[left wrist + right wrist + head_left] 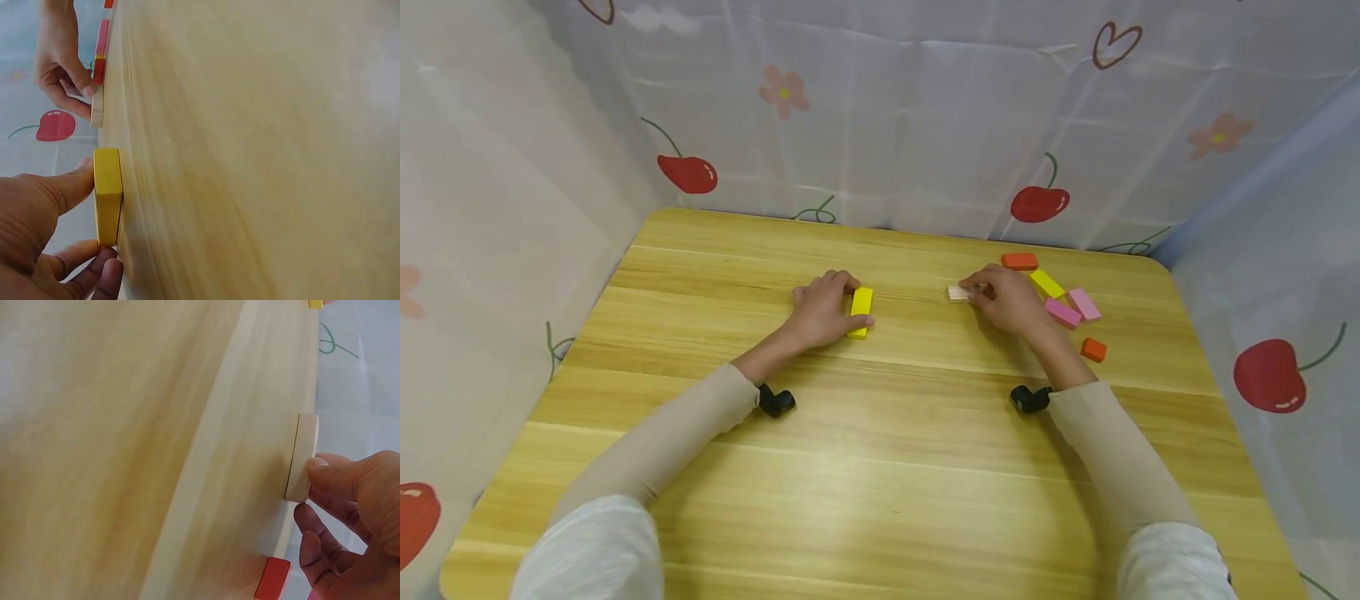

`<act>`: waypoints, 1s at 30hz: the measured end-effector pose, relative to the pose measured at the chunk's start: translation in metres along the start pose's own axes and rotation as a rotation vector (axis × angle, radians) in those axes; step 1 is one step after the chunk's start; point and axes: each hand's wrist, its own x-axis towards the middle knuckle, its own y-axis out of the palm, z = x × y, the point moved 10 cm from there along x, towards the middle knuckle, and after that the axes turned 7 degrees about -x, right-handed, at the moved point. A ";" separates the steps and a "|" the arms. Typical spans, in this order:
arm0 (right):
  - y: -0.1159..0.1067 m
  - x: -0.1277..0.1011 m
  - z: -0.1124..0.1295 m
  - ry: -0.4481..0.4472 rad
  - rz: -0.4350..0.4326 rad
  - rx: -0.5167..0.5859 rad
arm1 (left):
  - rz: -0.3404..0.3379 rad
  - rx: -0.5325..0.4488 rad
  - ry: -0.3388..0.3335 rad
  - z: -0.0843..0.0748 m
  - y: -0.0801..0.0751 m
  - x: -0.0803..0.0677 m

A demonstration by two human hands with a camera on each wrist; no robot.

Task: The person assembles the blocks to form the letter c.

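Left of the table's middle, my left hand (818, 313) holds a yellow block (861, 302) by its two ends, thumb on one end and fingers at the other. The left wrist view shows this yellow block (108, 194) resting on the tabletop. Farther right, my right hand (1009, 302) pinches a plain wooden block (956, 293) between thumb and fingers. In the right wrist view the wooden block (302, 456) lies along the table, the thumb pressed to its side. A stretch of table separates the two blocks.
Beside the right hand lie loose blocks: an orange-red one (1019, 262), a yellow one (1047, 284), a light pink one (1084, 304), a darker pink one (1063, 313) and an orange one (1093, 349). A cherry-print curtain (895, 142) hangs behind the wooden table (880, 467).
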 end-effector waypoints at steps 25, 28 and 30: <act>0.008 0.040 0.021 -0.032 0.053 0.127 | -0.041 0.009 0.009 0.003 -0.009 -0.005; 0.010 0.042 0.022 -0.023 0.063 0.139 | -0.040 0.009 0.007 0.004 -0.008 -0.005; 0.012 0.043 0.024 -0.024 0.063 0.145 | -0.044 0.007 0.009 0.005 -0.007 -0.006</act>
